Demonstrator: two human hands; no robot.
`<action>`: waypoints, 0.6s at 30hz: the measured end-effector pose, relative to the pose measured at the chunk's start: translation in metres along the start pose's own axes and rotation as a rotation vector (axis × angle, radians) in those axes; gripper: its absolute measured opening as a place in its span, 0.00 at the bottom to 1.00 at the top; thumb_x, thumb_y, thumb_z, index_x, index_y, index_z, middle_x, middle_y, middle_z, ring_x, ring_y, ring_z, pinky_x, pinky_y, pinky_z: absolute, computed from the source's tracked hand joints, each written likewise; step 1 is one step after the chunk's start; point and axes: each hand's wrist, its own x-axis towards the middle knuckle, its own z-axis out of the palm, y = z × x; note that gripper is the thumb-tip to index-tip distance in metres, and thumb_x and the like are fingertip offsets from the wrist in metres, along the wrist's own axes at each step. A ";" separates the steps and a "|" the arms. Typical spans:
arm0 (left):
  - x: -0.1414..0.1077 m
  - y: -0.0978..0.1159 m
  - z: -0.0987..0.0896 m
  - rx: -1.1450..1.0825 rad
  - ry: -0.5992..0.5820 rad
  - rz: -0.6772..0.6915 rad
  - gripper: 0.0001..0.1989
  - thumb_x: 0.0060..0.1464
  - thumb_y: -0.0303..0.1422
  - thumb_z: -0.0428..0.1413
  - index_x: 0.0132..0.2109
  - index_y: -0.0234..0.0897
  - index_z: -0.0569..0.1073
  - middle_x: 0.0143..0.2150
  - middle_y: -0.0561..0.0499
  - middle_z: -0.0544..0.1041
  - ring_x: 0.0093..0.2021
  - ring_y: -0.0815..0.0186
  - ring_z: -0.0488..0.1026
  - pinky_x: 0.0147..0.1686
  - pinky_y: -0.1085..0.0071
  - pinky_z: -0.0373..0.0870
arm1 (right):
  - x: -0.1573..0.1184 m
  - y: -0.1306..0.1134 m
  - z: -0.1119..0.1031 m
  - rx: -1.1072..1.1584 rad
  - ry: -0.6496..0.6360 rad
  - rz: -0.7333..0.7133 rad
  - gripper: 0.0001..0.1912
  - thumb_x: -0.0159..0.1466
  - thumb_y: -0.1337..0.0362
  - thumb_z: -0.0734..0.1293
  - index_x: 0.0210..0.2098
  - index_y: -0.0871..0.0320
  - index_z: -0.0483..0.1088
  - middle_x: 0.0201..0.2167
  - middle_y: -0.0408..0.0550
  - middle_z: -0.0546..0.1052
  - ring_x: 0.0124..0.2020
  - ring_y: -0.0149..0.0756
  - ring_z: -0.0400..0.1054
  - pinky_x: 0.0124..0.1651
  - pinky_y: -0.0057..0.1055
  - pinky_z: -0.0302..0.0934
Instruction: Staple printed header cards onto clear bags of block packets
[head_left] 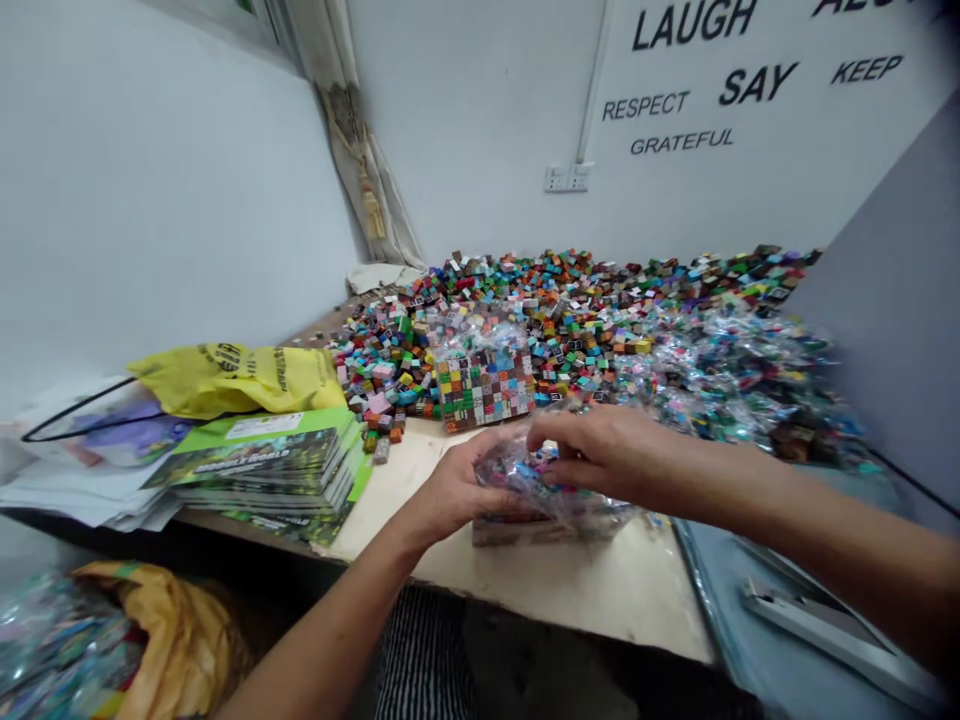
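Note:
A clear plastic bag (517, 462) with small colourful pieces lies over an open box (510, 532) near the table's front edge. My left hand (461, 490) holds the bag's left side, thumb in front and fingers behind. From the right, my right hand (581, 455) reaches over the bag, its curled fingers at the bag's opening; what they pinch is too small to make out. Just behind my hands stands a box (487, 390) with a coloured square pattern, clear bags on its top.
Many small coloured blocks (577, 300) are heaped at the back, with filled clear bags (735, 370) at right. Booklets (262, 470) and a yellow bag (240, 378) lie left. An orange sack (180, 630) stands below left. A grey tool (832, 620) lies front right.

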 end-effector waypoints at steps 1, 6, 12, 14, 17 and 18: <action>0.000 0.000 0.000 -0.006 -0.004 0.004 0.39 0.36 0.32 0.72 0.58 0.42 0.71 0.54 0.46 0.75 0.54 0.55 0.71 0.56 0.58 0.65 | 0.002 -0.004 0.002 0.008 0.019 -0.006 0.11 0.63 0.66 0.64 0.45 0.57 0.73 0.31 0.48 0.78 0.31 0.34 0.69 0.32 0.29 0.52; 0.000 0.010 0.005 0.098 0.000 0.013 0.41 0.31 0.34 0.73 0.56 0.41 0.72 0.51 0.46 0.77 0.51 0.54 0.73 0.52 0.58 0.68 | 0.003 -0.013 0.002 -0.045 0.014 -0.026 0.14 0.58 0.67 0.67 0.44 0.57 0.74 0.36 0.53 0.79 0.35 0.40 0.71 0.34 0.31 0.54; 0.001 0.021 0.007 0.167 -0.020 -0.084 0.30 0.38 0.36 0.70 0.51 0.36 0.76 0.47 0.45 0.78 0.44 0.59 0.74 0.49 0.58 0.70 | -0.015 0.009 -0.008 -0.158 0.059 0.078 0.09 0.58 0.70 0.62 0.34 0.58 0.75 0.32 0.50 0.79 0.32 0.36 0.69 0.31 0.29 0.48; 0.002 0.023 0.005 0.151 -0.057 -0.106 0.32 0.38 0.34 0.70 0.54 0.36 0.74 0.49 0.45 0.78 0.46 0.58 0.74 0.49 0.59 0.70 | -0.021 0.012 -0.007 -0.176 0.059 0.088 0.09 0.58 0.70 0.62 0.35 0.58 0.74 0.32 0.49 0.79 0.32 0.36 0.70 0.30 0.29 0.47; 0.002 0.028 0.005 0.186 -0.112 -0.085 0.34 0.39 0.35 0.70 0.55 0.37 0.73 0.52 0.44 0.77 0.49 0.56 0.74 0.50 0.58 0.70 | -0.023 0.004 -0.005 -0.234 -0.071 0.110 0.11 0.59 0.71 0.62 0.38 0.59 0.75 0.33 0.52 0.79 0.32 0.38 0.71 0.29 0.30 0.47; 0.003 0.029 0.005 0.222 -0.117 -0.070 0.33 0.39 0.36 0.70 0.55 0.37 0.74 0.51 0.44 0.77 0.49 0.56 0.74 0.49 0.58 0.71 | -0.022 0.000 -0.004 -0.246 -0.117 0.108 0.11 0.60 0.71 0.62 0.38 0.60 0.75 0.34 0.53 0.79 0.33 0.39 0.72 0.29 0.30 0.47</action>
